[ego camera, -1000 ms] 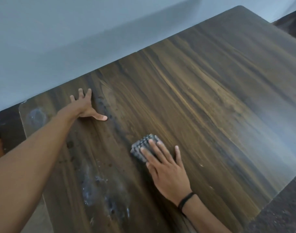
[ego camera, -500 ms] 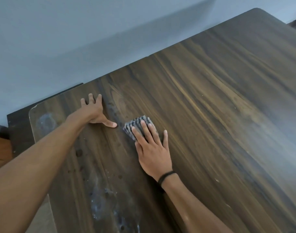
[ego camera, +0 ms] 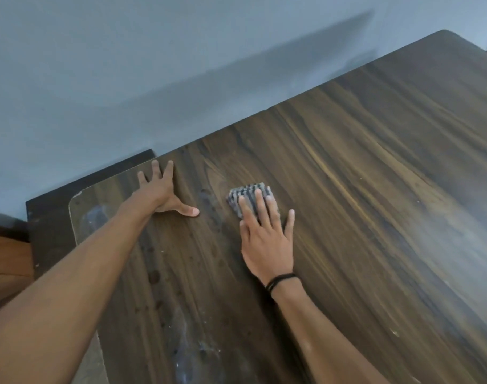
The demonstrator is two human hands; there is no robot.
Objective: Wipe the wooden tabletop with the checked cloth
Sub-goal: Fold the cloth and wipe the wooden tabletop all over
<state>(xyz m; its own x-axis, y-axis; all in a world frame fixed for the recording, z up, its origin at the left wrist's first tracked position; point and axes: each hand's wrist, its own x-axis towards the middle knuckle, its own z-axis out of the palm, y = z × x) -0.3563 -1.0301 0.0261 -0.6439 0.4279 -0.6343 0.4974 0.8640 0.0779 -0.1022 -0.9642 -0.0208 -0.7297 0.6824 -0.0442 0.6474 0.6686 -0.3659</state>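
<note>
The dark wooden tabletop (ego camera: 361, 189) fills most of the head view. A small folded grey checked cloth (ego camera: 243, 194) lies on it near the far left part. My right hand (ego camera: 267, 239) lies flat on the cloth, straight fingers pressing it against the wood; only the cloth's far end shows beyond the fingertips. My left hand (ego camera: 160, 194) rests flat on the tabletop to the left of the cloth, fingers spread, thumb pointing right, a short gap away from the cloth.
A blue-grey wall (ego camera: 126, 79) runs along the table's far edge. Whitish smears and dark spots (ego camera: 187, 342) mark the wood near me and at the left corner (ego camera: 94, 217). A darker lower surface (ego camera: 48, 225) lies past the left corner.
My right hand has slid the cloth away from me and leftward toward the far edge, ending close to my left thumb. The left hand stays planted on the wood.
</note>
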